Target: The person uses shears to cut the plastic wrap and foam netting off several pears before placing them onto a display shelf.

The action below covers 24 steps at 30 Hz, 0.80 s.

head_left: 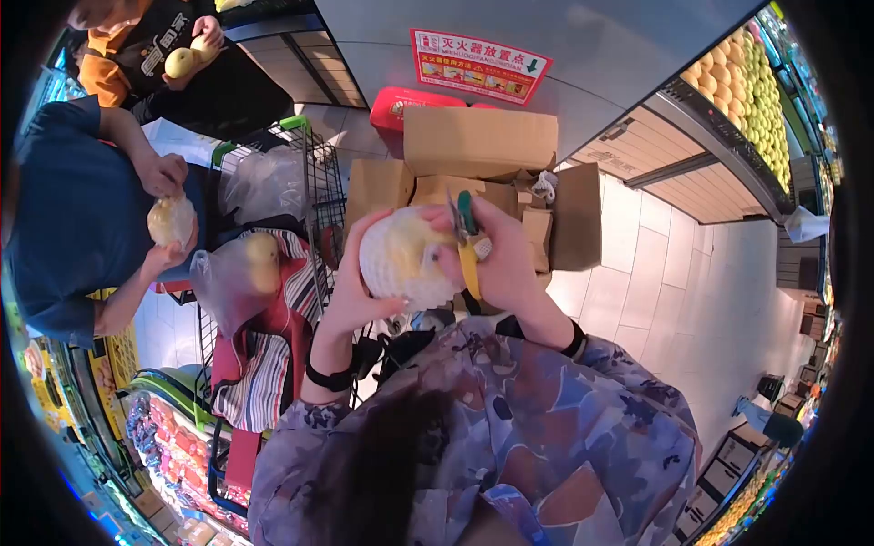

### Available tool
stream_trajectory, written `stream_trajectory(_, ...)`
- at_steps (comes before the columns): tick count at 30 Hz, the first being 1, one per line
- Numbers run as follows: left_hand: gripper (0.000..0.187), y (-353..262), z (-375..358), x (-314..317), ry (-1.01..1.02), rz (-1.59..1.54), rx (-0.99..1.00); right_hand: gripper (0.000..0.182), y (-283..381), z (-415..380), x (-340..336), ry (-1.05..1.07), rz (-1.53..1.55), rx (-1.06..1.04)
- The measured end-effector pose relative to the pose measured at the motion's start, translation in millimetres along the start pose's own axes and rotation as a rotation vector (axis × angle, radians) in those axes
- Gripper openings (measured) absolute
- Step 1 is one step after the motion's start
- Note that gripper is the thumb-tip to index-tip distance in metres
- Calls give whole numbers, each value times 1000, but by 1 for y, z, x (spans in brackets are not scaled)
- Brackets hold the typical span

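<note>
As the left hand (357, 278) cups the foam-netted fruit (399, 255), fingers spread around it, the right hand's (505, 264) fingers clasp green-and-yellow clippers (468, 259)!

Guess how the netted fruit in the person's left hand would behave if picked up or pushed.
The fruit looks rounded, so it would probably roll if pushed. Its bumpy white netting likely gives a little and resists slipping from the fingers. It spans much of the left hand, so it may feel fairly heavy.

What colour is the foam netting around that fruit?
White foam netting around the round, yellow fruit; head view shows it best.
</note>
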<state>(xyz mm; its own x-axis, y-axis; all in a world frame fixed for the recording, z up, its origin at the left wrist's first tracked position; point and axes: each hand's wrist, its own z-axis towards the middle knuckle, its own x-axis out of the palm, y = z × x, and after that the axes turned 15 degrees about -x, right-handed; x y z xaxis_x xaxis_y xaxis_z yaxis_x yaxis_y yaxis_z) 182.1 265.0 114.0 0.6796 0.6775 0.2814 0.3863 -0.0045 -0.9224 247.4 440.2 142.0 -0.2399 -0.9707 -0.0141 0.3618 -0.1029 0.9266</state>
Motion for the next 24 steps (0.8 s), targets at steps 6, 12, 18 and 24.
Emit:
stream_trajectory(6,88,2,-32,-2,137,55,-41,19,19,-21,10,27,-242,70)
stream_trajectory(12,88,1,-47,4,309,135,-123,24,37,-7,5,252,-75,200)
stream_trajectory(18,95,-22,-60,35,408,313,-88,26,-38,-25,17,38,-354,152)
stream_trajectory(24,99,-2,-55,34,611,149,-148,23,-32,-68,20,56,141,392)
